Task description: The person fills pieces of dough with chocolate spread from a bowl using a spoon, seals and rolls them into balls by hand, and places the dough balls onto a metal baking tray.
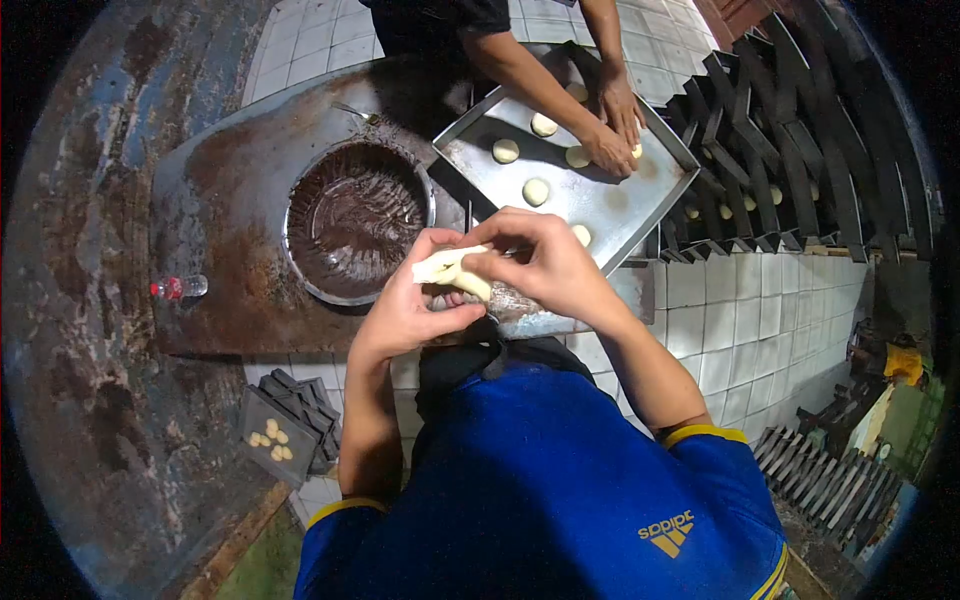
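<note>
A piece of pale dough [462, 272] is held between my two hands above the near edge of the table. My left hand [402, 312] cups it from the left, fingers curled around it. From the right, my right hand [540, 258] pinches the dough with thumb and fingers; its fingertips are partly hidden. Just beyond my left hand stands a metal bowl [428, 215] with dark brown paste [352, 215] smeared inside it. Past my right hand is a metal tray [480, 150] carrying several round dough pieces [536, 192].
Across the table, another person's hands [612, 145] press at a dough piece on the tray. A small bottle [180, 288] lies at the left of the worn table [225, 200]. Stacked dark trays [790, 140] stand at the right; more dough pieces [270, 440] sit on a tray lower left.
</note>
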The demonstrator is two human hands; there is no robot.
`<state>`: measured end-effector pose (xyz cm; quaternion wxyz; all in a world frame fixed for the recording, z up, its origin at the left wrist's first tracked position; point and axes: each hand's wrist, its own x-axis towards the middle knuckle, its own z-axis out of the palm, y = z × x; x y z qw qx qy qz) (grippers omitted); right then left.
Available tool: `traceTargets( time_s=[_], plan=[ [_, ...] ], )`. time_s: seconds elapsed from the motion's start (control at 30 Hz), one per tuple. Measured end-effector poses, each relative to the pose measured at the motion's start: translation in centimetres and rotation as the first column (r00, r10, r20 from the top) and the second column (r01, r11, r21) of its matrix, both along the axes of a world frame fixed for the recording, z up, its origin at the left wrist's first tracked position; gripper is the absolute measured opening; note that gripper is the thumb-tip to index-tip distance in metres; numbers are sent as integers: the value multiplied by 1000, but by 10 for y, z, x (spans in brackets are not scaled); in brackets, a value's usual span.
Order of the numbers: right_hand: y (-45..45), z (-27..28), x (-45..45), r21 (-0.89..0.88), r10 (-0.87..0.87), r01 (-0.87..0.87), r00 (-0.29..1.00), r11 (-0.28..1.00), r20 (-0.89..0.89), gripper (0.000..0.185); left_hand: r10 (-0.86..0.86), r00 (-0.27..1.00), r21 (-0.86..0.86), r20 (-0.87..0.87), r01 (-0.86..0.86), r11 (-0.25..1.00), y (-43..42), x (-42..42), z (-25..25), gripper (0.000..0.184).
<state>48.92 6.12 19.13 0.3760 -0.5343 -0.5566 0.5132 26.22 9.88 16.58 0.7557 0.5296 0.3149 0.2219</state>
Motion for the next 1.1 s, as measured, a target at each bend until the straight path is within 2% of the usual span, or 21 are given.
traceTargets(
  time_s=[0.07,0.13,0.17,0.2,0.27,0.3,0.33,0.37,0.43,0.47,0.53,0.57,0.6,0.67,0.7,0.73,0.8,0.9,1.0,1.07,1.1],
  plan=[
    [0,0,3,-16,-27,26,997,1000,-77,26,12,998,-64,56,-9,998,-3,3,0,56],
    [-5,-3,1,82,-121,130,987,988,-101,25,199,943,-222,267,-141,965,-9,15,-7,53],
    [-8,-2,2,125,-86,90,996,988,-38,32,201,966,-189,165,-169,967,-11,16,-21,53],
    [-11,0,2,124,-89,93,995,988,-38,32,199,966,-191,165,-166,968,-13,19,-21,53],
    [-14,12,1,212,-107,93,993,973,52,59,266,954,-161,139,-243,956,-17,25,-22,42],
    [-16,30,5,151,-63,43,990,988,129,83,291,952,-171,100,-272,947,-18,32,-1,34],
    [-16,35,6,154,-65,46,990,987,126,83,289,952,-167,98,-270,948,-18,33,-2,34],
    [-16,37,8,343,-38,-68,956,937,291,87,265,960,-134,93,-251,958,-16,34,-3,32],
    [-14,35,9,518,-29,-258,876,815,482,81,133,991,-19,6,-133,991,-11,30,-6,32],
    [-12,35,14,519,-37,-250,876,817,481,81,125,992,-18,5,-124,992,-11,34,-5,32],
    [-5,35,24,502,41,-257,915,826,401,65,222,971,-68,88,-217,974,-11,44,9,39],
    [-8,38,23,447,38,-141,972,883,231,42,234,963,-224,136,-200,954,-11,43,12,45],
    [-9,38,26,451,37,-141,972,881,231,42,233,963,-220,137,-199,955,-10,40,15,45],
    [-11,36,35,379,-12,-41,991,924,134,30,179,904,-374,388,-23,927,-10,35,19,45],
    [-13,43,36,365,-35,-4,994,931,100,26,171,922,-281,347,-71,957,-12,37,18,43],
    [-14,40,36,367,-38,-1,994,930,99,26,167,923,-279,346,-68,958,-13,41,19,43],
    [-15,31,32,426,-69,33,995,904,69,31,237,969,74,74,-243,967,-17,56,25,40],
    [-20,54,32,391,-119,75,989,917,91,46,308,939,48,152,-318,947,-13,62,25,31],
    [-16,41,31,536,-192,68,965,842,180,57,298,941,15,162,-304,953,-13,64,31,27],
    [-12,27,34,603,-63,-103,967,791,248,58,312,938,-66,148,-305,950,-12,69,36,29],
    [-11,23,34,619,-89,-68,972,783,219,52,352,929,-132,115,-337,932,-11,69,35,34]
  ],
)
